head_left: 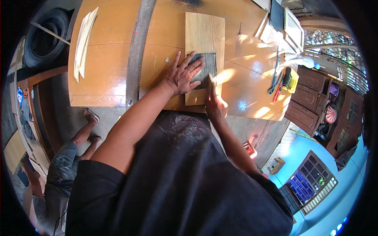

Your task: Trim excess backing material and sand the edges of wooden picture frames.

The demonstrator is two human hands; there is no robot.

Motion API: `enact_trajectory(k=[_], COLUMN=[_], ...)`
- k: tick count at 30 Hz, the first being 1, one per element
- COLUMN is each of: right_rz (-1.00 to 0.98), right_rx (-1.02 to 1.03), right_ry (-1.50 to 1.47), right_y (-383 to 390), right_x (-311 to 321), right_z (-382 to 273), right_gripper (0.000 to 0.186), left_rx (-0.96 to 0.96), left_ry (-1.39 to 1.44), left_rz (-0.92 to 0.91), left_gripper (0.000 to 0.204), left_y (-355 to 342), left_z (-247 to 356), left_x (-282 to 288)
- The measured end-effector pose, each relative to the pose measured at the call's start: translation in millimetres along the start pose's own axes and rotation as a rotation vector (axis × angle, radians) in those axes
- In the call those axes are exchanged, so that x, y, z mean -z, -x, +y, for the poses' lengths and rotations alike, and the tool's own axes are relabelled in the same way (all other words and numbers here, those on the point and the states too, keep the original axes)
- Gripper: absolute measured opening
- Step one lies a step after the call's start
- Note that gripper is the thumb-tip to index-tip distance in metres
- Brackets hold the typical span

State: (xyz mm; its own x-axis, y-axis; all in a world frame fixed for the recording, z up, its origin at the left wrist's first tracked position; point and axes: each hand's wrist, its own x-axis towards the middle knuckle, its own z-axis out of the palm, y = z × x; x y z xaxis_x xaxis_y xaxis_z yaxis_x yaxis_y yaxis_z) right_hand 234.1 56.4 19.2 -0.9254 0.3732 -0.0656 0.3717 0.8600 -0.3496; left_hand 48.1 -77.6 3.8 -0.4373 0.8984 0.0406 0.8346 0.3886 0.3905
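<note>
A long light-brown wooden board lies lengthwise on the orange-brown tabletop. On its near half rests a dark grey, flat square piece. My left hand lies on that piece with its fingers spread, pressing its left part against the board. At the piece's right edge, my right hand is closed, its fingertips pointing away from me. Something slim and pale seems to stick up from those fingers, but blur and glare hide what it is.
A long dark metal straightedge crosses the table left of the board. Thin pale wood strips lie farther left. At the right are red-handled pliers, a yellow-and-black tool and a white-framed panel. Another person is at lower left.
</note>
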Motion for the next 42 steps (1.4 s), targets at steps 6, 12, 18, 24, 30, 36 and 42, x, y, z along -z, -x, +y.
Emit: enact_trajectory(k=[6, 12, 18, 24, 30, 36, 42], right_rz=[0.106, -0.135, -0.094, 0.142, -0.156, -0.101, 0.171], right_rx=[0.018, -0.100, -0.075, 0.045, -0.125, -0.127, 0.065], right_ry=[0.057, 0.002, 0.000, 0.052, -0.128, 0.062, 0.010], right_y=[-192.4, -70.8, -30.9, -190.6, -33.0, -71.3, -196.8], right_x=[7.5, -0.7, 5.7, 13.8, 7.6, 1.7, 7.8], right_z=[-14.0, -10.3, -7.9, -20.4, -11.0, -12.4, -13.5], right_gripper=[0.057, 0.058, 0.058, 0.057, 0.064, 0.062, 0.052], left_rx=[-0.058, -0.004, -0.003, -0.037, 0.018, -0.003, -0.040], left_ry=[-0.011, -0.030, -0.089, -0.058, -0.064, -0.057, -0.047], left_rz=[0.018, -0.009, -0.056, -0.042, -0.044, -0.054, -0.061], left_gripper=[0.072, 0.073, 0.074, 0.071, 0.073, 0.073, 0.072], left_y=[-9.6, 0.0, -1.4, -9.7, 1.6, -2.2, -7.5], left_z=[3.7, -4.0, -1.7, 4.5, -3.8, -2.4, 7.5], left_x=[2.4, -2.9, -2.5, 1.9, -2.5, 1.1, 2.1])
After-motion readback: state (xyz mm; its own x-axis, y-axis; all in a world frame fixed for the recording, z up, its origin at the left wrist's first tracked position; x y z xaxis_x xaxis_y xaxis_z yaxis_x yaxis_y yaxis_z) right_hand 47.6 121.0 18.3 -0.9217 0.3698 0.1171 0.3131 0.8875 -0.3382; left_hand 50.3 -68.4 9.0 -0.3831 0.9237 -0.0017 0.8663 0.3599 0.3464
